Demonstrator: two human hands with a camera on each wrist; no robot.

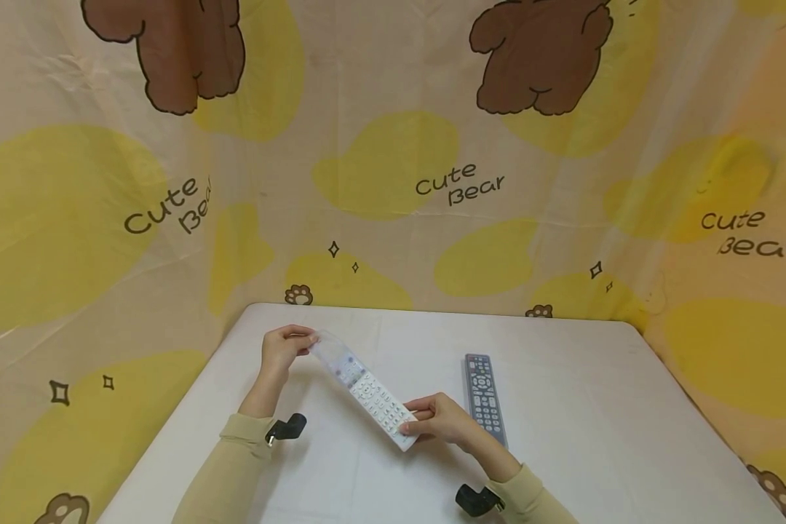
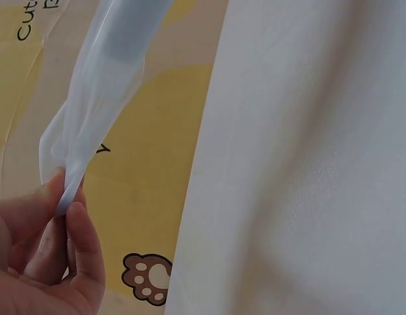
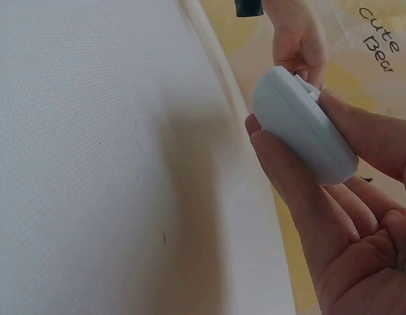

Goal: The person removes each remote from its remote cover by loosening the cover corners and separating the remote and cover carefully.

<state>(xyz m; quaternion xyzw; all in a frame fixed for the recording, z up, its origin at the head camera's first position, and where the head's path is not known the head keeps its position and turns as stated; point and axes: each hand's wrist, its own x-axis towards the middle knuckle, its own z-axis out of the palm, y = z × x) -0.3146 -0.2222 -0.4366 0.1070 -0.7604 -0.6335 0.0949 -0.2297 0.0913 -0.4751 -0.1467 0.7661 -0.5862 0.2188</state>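
Note:
A white remote [image 1: 381, 407] is held tilted above the table, its upper end inside a translucent sleeve [image 1: 332, 351]. The left hand [image 1: 284, 351] pinches the sleeve's far end; in the left wrist view the thumb and fingers of that hand [image 2: 52, 256] squeeze the gathered, creased film [image 2: 91, 105]. At the lower right, the right hand [image 1: 440, 418] grips the remote's bare end between thumb and fingers. The right wrist view has the remote's rounded white end [image 3: 304, 128] between the thumb and fingers of the right hand [image 3: 347, 216].
A grey remote [image 1: 485, 397] lies on the white table [image 1: 583, 407], right of the held one and partly behind the right forearm. Patterned cloth [image 1: 380, 167] hangs behind and at both sides of the table. Each wrist carries a small black camera [image 1: 291, 426].

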